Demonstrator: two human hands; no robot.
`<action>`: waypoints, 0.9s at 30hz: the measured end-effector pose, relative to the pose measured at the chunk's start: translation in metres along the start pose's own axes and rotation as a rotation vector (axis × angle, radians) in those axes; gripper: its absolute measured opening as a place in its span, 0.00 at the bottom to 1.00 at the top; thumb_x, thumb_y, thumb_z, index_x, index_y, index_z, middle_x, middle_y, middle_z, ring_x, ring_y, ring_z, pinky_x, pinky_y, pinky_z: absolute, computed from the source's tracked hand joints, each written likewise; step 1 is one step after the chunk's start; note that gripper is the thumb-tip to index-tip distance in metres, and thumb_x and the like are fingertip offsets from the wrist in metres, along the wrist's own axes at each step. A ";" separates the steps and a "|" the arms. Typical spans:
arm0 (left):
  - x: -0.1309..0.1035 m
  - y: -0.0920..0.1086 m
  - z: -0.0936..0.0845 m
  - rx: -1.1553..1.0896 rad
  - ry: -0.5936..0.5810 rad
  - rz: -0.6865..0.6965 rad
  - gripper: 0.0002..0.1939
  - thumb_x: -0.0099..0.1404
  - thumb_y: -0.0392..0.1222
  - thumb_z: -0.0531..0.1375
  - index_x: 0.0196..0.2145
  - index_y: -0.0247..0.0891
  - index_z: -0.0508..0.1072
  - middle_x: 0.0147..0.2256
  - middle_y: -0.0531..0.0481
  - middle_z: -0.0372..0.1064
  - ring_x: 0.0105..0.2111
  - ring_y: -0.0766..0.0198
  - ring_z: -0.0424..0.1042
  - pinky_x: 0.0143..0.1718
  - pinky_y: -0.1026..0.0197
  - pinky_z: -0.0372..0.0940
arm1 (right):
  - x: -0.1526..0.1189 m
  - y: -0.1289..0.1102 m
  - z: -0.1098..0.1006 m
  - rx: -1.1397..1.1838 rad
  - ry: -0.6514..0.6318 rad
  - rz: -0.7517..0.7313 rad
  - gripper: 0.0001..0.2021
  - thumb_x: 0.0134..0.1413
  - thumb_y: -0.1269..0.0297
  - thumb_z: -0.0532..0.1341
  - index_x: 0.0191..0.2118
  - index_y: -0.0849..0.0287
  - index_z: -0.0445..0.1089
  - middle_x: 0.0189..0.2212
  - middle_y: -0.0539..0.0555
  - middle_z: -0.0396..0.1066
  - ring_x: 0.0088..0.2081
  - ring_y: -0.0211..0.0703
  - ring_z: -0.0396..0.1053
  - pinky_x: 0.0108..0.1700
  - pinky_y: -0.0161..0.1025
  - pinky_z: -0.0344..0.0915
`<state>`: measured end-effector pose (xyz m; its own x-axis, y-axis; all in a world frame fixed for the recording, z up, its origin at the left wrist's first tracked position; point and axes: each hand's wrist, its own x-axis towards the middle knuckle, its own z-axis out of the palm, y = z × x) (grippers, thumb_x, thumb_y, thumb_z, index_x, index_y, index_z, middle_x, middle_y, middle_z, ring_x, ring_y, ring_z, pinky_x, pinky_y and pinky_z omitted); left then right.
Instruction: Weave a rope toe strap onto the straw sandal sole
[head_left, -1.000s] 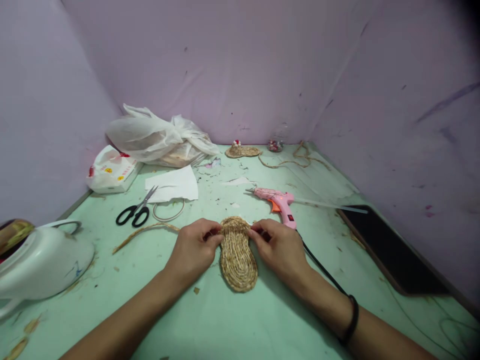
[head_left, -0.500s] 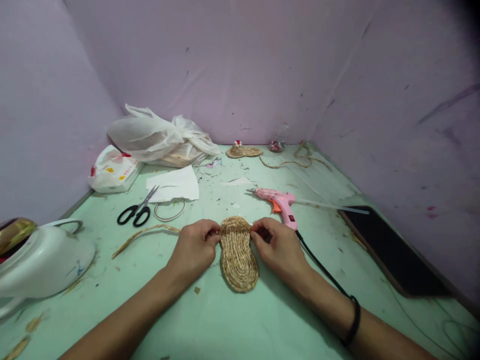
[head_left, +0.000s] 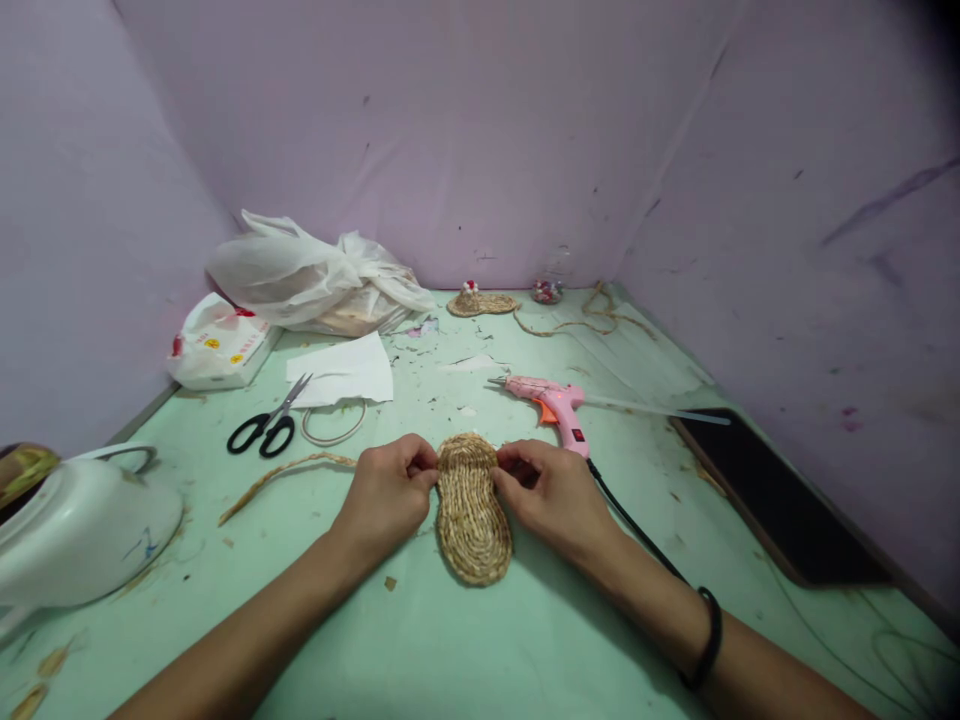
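A small sole-shaped piece of coiled straw rope [head_left: 474, 515] lies on the green table between my hands, its narrower end away from me. My left hand [head_left: 391, 487] pinches its upper left edge between thumb and fingers. A loose tail of straw rope [head_left: 281, 471] runs out to the left from behind that hand. On the opposite edge, my right hand [head_left: 551, 487] grips the sole with thumb and forefinger. Just beyond the right hand lies a pink hot glue gun [head_left: 551, 398], its nozzle pointing left and a clear glue stick [head_left: 652, 409] in its back.
Scissors [head_left: 271, 420], a ring [head_left: 334, 424] and white paper [head_left: 349, 372] lie left. Behind are a plastic bag [head_left: 322, 275], a box [head_left: 225, 350], a straw slipper [head_left: 480, 304] and a jar [head_left: 547, 290]. A white pot [head_left: 97, 530] stands left, a dark tablet-like slab [head_left: 780, 500] right.
The view has shifted slightly. Both hands keep their places at the sole's edges, with only a small change in the right hand's fingers.
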<state>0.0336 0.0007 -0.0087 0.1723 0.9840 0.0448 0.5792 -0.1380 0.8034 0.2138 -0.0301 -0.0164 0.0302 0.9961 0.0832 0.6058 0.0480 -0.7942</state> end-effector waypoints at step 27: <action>-0.001 0.000 -0.004 0.195 -0.087 -0.022 0.06 0.53 0.34 0.55 0.24 0.38 0.73 0.23 0.52 0.71 0.24 0.64 0.67 0.28 0.62 0.60 | 0.004 0.007 0.003 0.114 0.021 0.158 0.07 0.43 0.69 0.58 0.29 0.61 0.74 0.23 0.53 0.75 0.24 0.42 0.71 0.26 0.37 0.66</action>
<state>0.0305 0.0002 -0.0061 0.2211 0.9748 -0.0299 0.7256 -0.1440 0.6729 0.2160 -0.0257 -0.0231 0.1357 0.9901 -0.0363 0.4982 -0.0999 -0.8613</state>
